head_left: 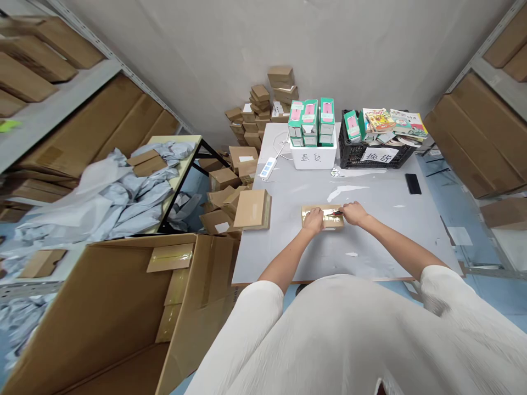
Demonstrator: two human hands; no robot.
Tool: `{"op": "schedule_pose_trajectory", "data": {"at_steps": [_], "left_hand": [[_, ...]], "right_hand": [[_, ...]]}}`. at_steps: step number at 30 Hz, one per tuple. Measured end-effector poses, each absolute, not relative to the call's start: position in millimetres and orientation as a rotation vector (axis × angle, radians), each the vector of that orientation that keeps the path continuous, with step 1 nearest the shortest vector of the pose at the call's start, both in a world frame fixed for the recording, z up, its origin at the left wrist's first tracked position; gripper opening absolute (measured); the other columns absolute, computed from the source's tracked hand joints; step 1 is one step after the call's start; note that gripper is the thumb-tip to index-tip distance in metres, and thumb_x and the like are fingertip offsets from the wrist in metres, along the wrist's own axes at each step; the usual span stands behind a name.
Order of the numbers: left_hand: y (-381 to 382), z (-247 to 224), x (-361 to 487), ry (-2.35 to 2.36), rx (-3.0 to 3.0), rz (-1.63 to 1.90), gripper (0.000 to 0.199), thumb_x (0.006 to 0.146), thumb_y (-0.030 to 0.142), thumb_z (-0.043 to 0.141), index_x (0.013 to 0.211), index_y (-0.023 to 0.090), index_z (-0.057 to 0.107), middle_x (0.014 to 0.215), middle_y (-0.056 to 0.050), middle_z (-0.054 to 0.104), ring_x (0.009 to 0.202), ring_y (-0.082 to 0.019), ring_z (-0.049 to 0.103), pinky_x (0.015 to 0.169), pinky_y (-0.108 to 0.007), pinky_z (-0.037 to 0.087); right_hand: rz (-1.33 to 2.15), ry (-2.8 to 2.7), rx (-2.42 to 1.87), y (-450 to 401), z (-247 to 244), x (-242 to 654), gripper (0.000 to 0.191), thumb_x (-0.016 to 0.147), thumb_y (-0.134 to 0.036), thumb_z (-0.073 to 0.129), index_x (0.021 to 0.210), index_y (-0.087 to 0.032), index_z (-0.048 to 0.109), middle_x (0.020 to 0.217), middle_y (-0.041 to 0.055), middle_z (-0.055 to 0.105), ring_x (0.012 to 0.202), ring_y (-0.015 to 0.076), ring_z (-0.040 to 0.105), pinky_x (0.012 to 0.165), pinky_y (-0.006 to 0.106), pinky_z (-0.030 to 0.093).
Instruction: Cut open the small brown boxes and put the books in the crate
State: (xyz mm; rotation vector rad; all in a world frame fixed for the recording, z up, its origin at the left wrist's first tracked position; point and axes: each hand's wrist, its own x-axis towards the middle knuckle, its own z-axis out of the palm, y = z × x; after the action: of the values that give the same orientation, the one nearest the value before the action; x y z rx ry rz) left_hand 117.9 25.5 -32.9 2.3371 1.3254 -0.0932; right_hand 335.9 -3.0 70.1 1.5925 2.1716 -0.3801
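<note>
A small flat cardboard box [338, 222] with shiny clear tape across its top lies on the grey table in front of me. My left hand [314, 220] grips its left part from above, fingers bent over the taped face. Closed round a slim red-and-black tool, seemingly a box cutter [332, 214], my right hand [354, 213] is at the box's right end. The tool lies low along the tape and points left; its tip is too small to make out.
Left on the table [284, 263] sits a larger cardboard box [252, 209]. Behind stand a white bin [313, 159] of green boxes and a black crate [349, 156] of books. A phone [413, 184] lies at right. A big open carton [206, 307] stands lower left.
</note>
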Motion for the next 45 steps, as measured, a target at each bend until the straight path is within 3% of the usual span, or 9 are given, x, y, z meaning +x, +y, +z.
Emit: {"op": "schedule_pose_trajectory", "data": {"at_steps": [17, 23, 30, 45], "left_hand": [[19.5, -23.5, 119.8, 1.366, 2.336, -0.164, 0.063, 0.081, 0.027, 0.094, 0.131, 0.024, 0.056, 0.147, -0.014, 0.057, 0.143, -0.034, 0.052, 0.112, -0.043, 0.045], [19.3, -24.0, 120.0, 1.379, 2.353, -0.17, 0.062, 0.081, 0.028, 0.094, 0.129, 0.024, 0.055, 0.146, -0.014, 0.057, 0.141, -0.033, 0.054, 0.111, -0.043, 0.045], [19.5, -24.1, 120.3, 1.372, 2.354, -0.187, 0.062, 0.081, 0.027, 0.095, 0.127, 0.023, 0.054, 0.145, -0.015, 0.057, 0.14, -0.034, 0.055, 0.109, -0.042, 0.047], [15.7, -15.7, 120.0, 1.379, 2.308, -0.199, 0.059, 0.083, 0.024, 0.092, 0.128, 0.024, 0.054, 0.143, -0.014, 0.058, 0.14, -0.034, 0.055, 0.109, -0.043, 0.049]], "right_hand": [[-0.496, 2.071, 1.575, 15.5, 69.6, 332.1, 0.033, 0.101, -0.013, 0.059, 0.128, -0.02, 0.078, 0.129, 0.018, 0.078, 0.12, 0.0303, 0.073, 0.101, 0.038, 0.043], [-0.571, 2.085, 1.563, 17.5, 65.3, 337.2, 0.042, 0.102, -0.012, 0.054, 0.136, -0.025, 0.074, 0.133, 0.0131, 0.078, 0.121, 0.0294, 0.072, 0.095, 0.036, 0.046], [-0.507, 2.088, 1.564, 13.8, 61.3, 345.6, 0.042, 0.096, -0.008, 0.06, 0.133, -0.022, 0.077, 0.129, 0.018, 0.078, 0.119, 0.0322, 0.073, 0.1, 0.04, 0.044], [-0.513, 2.075, 1.604, 2.6, 58.5, 378.3, 0.039, 0.102, -0.012, 0.051, 0.13, -0.023, 0.075, 0.129, 0.0175, 0.075, 0.113, 0.0302, 0.071, 0.095, 0.039, 0.04]]}}
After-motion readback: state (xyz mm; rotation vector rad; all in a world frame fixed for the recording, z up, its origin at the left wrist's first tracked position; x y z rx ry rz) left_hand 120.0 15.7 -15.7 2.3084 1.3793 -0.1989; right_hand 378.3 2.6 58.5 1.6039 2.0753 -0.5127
